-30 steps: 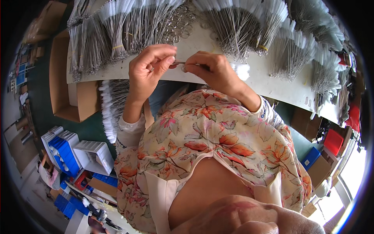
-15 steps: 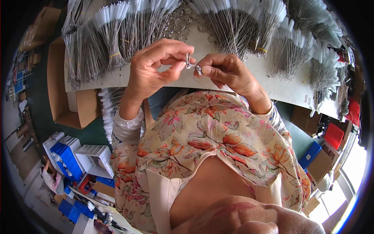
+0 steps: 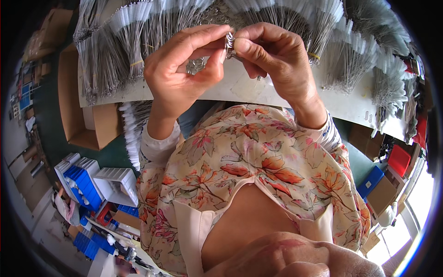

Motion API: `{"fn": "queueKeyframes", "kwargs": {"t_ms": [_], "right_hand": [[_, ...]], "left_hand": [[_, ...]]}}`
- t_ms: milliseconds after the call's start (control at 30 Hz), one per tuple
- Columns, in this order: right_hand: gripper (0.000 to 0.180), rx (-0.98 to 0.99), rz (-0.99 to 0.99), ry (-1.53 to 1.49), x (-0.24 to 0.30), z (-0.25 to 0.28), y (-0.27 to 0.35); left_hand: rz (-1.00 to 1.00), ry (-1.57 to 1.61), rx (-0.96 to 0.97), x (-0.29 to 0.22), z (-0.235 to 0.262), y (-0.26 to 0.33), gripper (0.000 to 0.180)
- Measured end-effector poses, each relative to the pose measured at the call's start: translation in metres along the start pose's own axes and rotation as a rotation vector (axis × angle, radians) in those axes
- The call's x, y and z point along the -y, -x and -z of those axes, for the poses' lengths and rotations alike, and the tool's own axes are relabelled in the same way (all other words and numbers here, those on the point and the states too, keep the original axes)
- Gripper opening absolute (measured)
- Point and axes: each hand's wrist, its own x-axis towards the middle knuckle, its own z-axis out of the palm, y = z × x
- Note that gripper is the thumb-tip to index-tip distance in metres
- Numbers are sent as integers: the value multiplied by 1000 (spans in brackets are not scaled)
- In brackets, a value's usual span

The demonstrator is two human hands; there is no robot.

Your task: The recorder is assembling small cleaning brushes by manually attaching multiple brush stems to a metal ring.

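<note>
My left hand (image 3: 170,69) and my right hand (image 3: 282,57) are raised close together over the table edge. Between their fingertips is a small bunch of shiny metal loops (image 3: 229,40), strung on a metal ring that the fingers largely cover. My left thumb and forefinger pinch it from one side. From the other side, my right thumb and bent forefinger grip it. Loose metal rings (image 3: 195,66) lie on the table and show through the gap in my left hand. Bundles of wire-handled brushes with whitish bristles (image 3: 131,21) lie beyond my left hand.
More brush bundles (image 3: 318,27) cover the right of the white table (image 3: 339,102). An open cardboard box (image 3: 108,127) stands on the floor at left. Below it are white and blue plastic crates (image 3: 83,184). A person (image 3: 64,207) is at the far left.
Both hands have moved up and away from my body with the metal loops. The ring, plainly visible before, is now mostly hidden by my fingers.
</note>
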Motion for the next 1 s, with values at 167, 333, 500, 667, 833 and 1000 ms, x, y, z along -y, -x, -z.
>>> {"fn": "queueKeyframes", "kwargs": {"t_ms": [167, 333, 500, 667, 833, 1000], "right_hand": [[17, 47, -16, 116, 2, 7, 3], [17, 45, -16, 120, -1, 8, 9], [17, 49, -47, 46, 1, 9, 13], [17, 72, -29, -63, 2, 13, 11], [16, 89, -6, 30, 5, 14, 15], [15, 99, -33, 12, 3, 14, 15]], "left_hand": [[-59, -17, 92, 5, 6, -6, 33], [36, 52, 81, -3, 1, -10, 33], [98, 102, 231, -6, 9, -20, 24], [355, 72, 350, -5, 13, -17, 14], [706, 833, 115, -5, 7, -7, 16], [394, 126, 312, -28, 9, -8, 13]]}}
